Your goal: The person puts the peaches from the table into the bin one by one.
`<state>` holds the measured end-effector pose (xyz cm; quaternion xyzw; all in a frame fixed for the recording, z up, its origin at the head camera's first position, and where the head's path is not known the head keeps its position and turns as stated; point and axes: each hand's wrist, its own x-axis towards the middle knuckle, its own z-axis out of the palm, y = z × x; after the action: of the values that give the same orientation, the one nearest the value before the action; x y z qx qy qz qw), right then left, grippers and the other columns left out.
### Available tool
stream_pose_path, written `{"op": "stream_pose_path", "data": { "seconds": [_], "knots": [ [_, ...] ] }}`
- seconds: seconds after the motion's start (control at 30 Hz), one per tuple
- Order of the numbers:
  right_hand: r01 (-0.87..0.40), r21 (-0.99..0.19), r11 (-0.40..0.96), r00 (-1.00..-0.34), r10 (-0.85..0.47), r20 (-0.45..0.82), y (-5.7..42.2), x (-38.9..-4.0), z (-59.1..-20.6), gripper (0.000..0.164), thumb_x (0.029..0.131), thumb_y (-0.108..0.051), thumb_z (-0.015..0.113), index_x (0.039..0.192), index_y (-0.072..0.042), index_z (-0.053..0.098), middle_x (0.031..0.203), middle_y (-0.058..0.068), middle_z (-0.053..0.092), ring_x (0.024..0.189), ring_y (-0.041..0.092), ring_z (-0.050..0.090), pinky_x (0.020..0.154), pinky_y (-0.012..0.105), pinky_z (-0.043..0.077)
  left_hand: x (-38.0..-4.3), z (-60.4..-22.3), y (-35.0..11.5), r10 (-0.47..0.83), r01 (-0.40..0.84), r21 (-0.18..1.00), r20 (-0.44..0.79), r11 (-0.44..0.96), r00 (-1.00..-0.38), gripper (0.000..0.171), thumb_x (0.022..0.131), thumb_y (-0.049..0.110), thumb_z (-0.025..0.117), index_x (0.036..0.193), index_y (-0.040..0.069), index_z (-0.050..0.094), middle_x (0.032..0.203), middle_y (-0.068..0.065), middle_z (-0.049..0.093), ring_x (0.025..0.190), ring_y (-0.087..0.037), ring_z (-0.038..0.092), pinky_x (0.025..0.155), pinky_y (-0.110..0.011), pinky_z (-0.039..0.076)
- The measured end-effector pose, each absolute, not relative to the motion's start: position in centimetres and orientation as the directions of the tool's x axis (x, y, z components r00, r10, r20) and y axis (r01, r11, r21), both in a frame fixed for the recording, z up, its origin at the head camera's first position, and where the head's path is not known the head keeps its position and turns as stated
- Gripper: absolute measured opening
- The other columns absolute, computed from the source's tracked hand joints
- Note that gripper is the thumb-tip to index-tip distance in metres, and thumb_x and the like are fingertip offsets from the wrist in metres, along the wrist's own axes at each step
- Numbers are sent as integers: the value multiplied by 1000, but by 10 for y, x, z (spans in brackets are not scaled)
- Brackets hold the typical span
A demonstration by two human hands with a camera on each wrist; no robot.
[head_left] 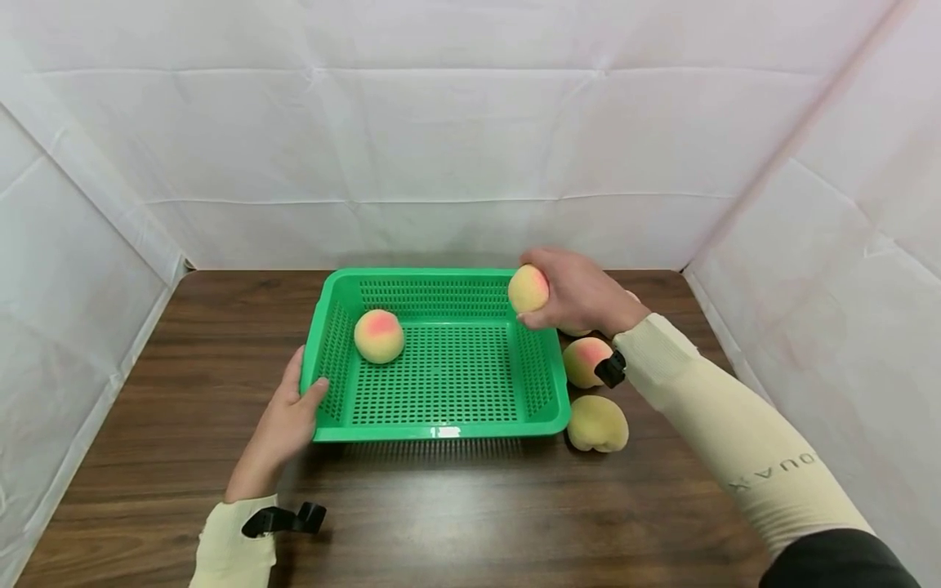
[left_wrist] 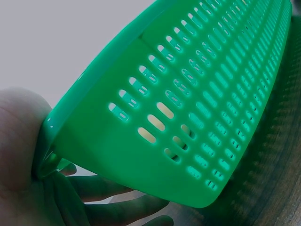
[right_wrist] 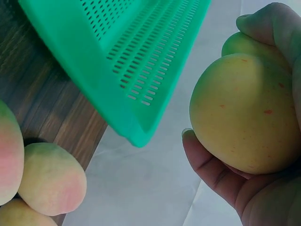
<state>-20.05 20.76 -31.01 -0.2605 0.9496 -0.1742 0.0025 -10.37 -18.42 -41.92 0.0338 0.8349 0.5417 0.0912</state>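
A green plastic basket (head_left: 441,430) with slotted walls stands on the wooden table. One peach (head_left: 379,336) with a pink top lies inside, toward the left end. My left hand (head_left: 292,412) grips the basket's left rim, thumb over the edge and fingers beneath it, as the left wrist view shows. In my right hand (head_left: 577,290) is another peach (head_left: 528,289), held between thumb and fingers above the basket's right rim. In the right wrist view this yellow peach (right_wrist: 247,113) fills the palm, its skin speckled red.
Right of the basket, a pink-cheeked peach (head_left: 586,363) and a yellow peach (head_left: 597,424) lie on the brown table (head_left: 456,514). More peaches sit partly hidden under my right forearm. White sheeting (head_left: 456,147) walls the table at the back and both sides.
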Motion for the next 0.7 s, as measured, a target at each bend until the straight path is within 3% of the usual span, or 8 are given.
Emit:
{"op": "stream_pose_path", "data": {
  "seconds": [0.7],
  "knots": [
    [-586, -296, 754, -806, -581, 115, 168, -216, -304, 47, 67, -35, 77, 105, -20, 54, 87, -6, 53, 72, 15, 49, 56, 33, 44, -104, -421, -184, 153, -36, 916, -105, 400, -983, 61, 106, 19, 32, 154, 16, -6, 153, -24, 15, 133, -41, 24, 103, -64, 23]
  ]
}}
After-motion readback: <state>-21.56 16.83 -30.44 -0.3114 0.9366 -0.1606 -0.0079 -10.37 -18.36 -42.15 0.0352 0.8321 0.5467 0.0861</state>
